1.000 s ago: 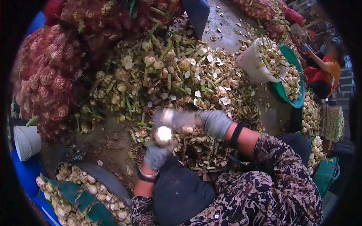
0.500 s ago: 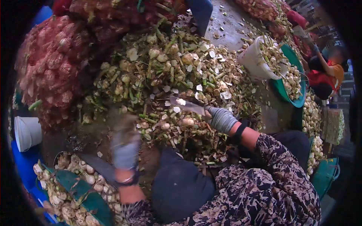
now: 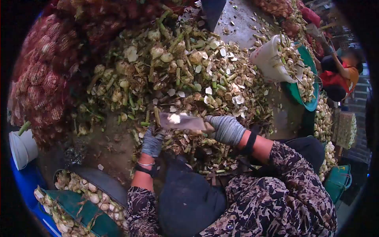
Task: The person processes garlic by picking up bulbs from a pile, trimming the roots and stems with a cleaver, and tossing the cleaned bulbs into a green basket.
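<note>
My right hand [image 3: 227,129], in a grey knitted glove, is closed round the handle of a broad-bladed knife [image 3: 187,122]. The blade points left, and a whitish scrap or bright spot shows on it. Close to the blade's tip, my left hand [image 3: 153,143], gloved too, is closed on a garlic bulb with a stalk [image 3: 156,115]; the bulb is mostly hidden by the fingers. Just beyond both hands spreads a heap of garlic bulbs and cut stalks [image 3: 169,63], scattered with white cut slices [image 3: 208,91].
Red net sacks of bulbs [image 3: 43,75] stand at the left, above a white bucket [image 3: 23,148]. Trimmed bulbs [image 3: 94,197] fill containers at lower left. A tilted white bucket [image 3: 266,61] rests on a green tub [image 3: 312,100]. Another person [image 3: 341,75] sits at far right.
My left hand, blurred over the lower left before, has moved up and right to the blade with the garlic. The knife in my right hand has shifted slightly left and down.
</note>
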`<state>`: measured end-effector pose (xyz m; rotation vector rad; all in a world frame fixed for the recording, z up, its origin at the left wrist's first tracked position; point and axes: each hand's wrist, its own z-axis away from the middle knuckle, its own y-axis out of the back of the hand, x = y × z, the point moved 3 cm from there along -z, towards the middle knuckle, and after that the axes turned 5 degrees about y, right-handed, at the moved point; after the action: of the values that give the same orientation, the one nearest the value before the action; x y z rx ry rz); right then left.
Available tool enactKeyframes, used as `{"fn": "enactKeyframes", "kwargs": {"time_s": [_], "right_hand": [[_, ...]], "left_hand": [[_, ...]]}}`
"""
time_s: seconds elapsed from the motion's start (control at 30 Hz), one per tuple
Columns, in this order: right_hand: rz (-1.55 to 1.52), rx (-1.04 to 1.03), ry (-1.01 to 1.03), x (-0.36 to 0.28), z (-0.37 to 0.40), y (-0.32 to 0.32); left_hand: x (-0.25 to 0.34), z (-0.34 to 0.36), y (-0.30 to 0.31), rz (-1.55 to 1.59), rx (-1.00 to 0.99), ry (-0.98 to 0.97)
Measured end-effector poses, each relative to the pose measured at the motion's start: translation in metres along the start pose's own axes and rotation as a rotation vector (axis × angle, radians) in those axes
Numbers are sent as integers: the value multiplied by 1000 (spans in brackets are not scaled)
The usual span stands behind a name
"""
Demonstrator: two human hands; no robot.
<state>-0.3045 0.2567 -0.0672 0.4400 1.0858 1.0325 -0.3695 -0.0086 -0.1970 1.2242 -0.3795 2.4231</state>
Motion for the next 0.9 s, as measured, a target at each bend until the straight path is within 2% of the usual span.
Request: {"fn": "enactKeyframes", "kwargs": {"time_s": [0.03, 0.1, 0.13, 0.2, 0.23, 0.27, 0.3, 0.37, 0.4, 0.43, 0.5, 0.53, 0.57, 0.63, 0.67, 0.7, 0.73, 0.77, 0.8, 0.83, 0.87, 0.9], "right_hand": [[-2, -2, 5, -12, -4, 4], [-87, -119, 88, -38, -8, 8], [-61, -10, 213, -44, -9, 3], [-20, -49, 167, -26, -18, -4], [19, -84, 121, -13, -24, -11], [-59, -24, 72, 11, -27, -20], [-49, -28, -60, 29, -22, -18], [-190, -57, -199, 35, -10, -7], [-309, 71, -139, 28, -2, -7], [-405, 53, -174, 19, -5, -12], [-503, 110, -55, -31, -9, 11], [-502, 118, -53, -41, -16, 16], [-530, 106, -9, -50, -23, 21], [-557, 95, 47, -54, -28, 24], [-683, 117, 29, -47, -30, 21], [-807, 134, 9, -39, -35, 16], [-1109, 206, -54, -35, -35, 3], [-1100, 197, -50, -28, -34, -5], [-1060, 161, -100, -27, -33, -8], [-1022, 128, -149, -28, -31, -12], [-879, 208, -101, -17, -39, -35], [-874, 129, -138, -21, -36, -37]], "left_hand": [[-47, -23, 14, 350, -186, 33], [-136, -64, 41, 1074, -511, 283], [-93, -31, 22, 623, -348, 73], [-3, 14, 2, -283, -134, -286], [26, 25, -6, -506, -88, -365], [47, 44, -13, 24, -54, 40], [41, 48, -8, 22, -43, 24], [38, 49, -8, -248, 29, -236], [38, 53, -11, -269, 33, -285], [44, 56, -18, -268, 14, -268], [72, 51, -37, -713, -98, -353], [94, 56, -47, -728, -113, -517], [104, 61, -51, -732, -112, -522], [120, 66, -47, -542, -16, -543], [110, 63, -41, -302, 8, -541], [101, 62, -33, -301, 21, -545], [96, 59, -29, -32, -49, -368], [91, 56, -29, 237, -122, -188], [87, 53, -32, 398, -260, -137], [78, 51, -31, 403, -252, -139], [66, 47, -31, 265, -225, -111], [56, 42, -31, 125, -198, -85]]}}
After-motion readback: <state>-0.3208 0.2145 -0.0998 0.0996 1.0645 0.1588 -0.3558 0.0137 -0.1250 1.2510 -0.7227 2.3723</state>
